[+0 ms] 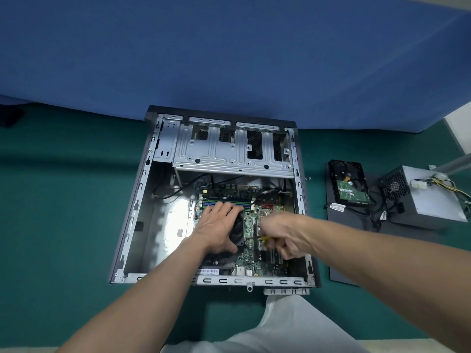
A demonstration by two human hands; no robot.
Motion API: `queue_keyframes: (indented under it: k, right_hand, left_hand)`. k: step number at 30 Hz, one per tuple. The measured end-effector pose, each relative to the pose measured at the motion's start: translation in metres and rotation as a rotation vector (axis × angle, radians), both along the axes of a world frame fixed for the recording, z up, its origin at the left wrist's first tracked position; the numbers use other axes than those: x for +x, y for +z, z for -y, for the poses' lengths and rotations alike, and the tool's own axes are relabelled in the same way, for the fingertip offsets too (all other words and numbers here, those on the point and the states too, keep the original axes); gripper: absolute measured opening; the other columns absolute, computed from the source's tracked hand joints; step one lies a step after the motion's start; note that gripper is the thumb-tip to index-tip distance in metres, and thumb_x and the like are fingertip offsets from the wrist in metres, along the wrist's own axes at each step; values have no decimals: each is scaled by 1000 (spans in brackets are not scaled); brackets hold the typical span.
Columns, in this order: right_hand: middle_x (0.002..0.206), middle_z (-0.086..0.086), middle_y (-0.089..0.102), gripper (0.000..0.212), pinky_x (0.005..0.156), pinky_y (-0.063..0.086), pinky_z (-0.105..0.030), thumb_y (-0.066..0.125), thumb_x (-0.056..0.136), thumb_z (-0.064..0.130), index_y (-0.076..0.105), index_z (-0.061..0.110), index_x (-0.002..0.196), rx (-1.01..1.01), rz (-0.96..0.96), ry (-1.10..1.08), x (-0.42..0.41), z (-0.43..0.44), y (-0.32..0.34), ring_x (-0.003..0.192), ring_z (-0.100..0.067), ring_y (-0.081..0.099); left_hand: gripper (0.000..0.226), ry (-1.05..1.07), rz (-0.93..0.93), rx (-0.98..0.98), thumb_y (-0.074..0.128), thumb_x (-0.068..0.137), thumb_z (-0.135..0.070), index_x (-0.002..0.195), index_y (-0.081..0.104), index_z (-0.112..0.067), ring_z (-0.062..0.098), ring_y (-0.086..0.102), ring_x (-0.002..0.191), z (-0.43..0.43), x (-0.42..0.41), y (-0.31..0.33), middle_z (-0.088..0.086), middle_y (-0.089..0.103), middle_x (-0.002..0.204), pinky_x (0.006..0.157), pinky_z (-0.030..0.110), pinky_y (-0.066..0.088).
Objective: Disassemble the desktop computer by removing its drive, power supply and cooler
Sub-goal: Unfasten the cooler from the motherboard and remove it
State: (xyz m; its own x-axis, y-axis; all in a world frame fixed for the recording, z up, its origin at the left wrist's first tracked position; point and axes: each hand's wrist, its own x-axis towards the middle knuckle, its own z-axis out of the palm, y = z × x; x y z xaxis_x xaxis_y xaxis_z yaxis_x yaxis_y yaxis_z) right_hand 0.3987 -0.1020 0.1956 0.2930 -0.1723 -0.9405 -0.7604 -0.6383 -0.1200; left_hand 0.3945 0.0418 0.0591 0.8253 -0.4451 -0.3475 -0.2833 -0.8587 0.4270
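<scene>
The open computer case (132,212) lies flat on the green surface, its motherboard (251,222) exposed. My left hand (216,226) lies over the black cooler fan (237,231), fingers curled round its edges. My right hand (283,235) grips a yellow-handled screwdriver (262,237), whose shaft points left toward the cooler's base. Out of the case, to the right, the hard drive (350,183) lies on a dark panel (356,250). The grey power supply (423,197) with its cable bundle sits beside the drive.
A silver drive cage (229,151) spans the far end of the case. Two small screws (308,178) lie on the green surface right of the case. A blue wall (229,52) rises behind it. My white-trousered knee (288,324) is at the near edge.
</scene>
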Motion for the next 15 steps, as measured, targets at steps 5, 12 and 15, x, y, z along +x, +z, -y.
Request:
queue_keyframes:
  k: [5, 12, 15]
  right_hand:
    - [106, -9, 62, 14, 70, 48, -33, 44, 95, 16, 56, 9, 96, -220, 418, 1199, -4, -3, 3, 81, -22, 52]
    - [86, -7, 60, 10, 60, 39, -31, 52, 91, 20, 58, 12, 88, -161, 722, 1475, -1, -8, 3, 76, -29, 59]
    - [71, -3, 57, 24, 44, 36, -18, 58, 86, 24, 48, 11, 68, -92, 583, 619, 3, -12, -3, 51, -15, 52]
  left_hand:
    - [108, -13, 15, 19, 81, 66, -46, 150, 17, -25, 18, 24, 130, 0, 0, -1, -3, 29, 145, 111, 37, 17]
    - [103, -15, 36, 17, 79, 65, -46, 147, 21, -23, 18, 26, 127, -2, 0, -1, -2, 32, 143, 109, 37, 20]
    - [103, -14, 26, 11, 80, 65, -47, 147, 22, -24, 18, 27, 127, -2, 0, 0, -3, 32, 143, 109, 36, 20]
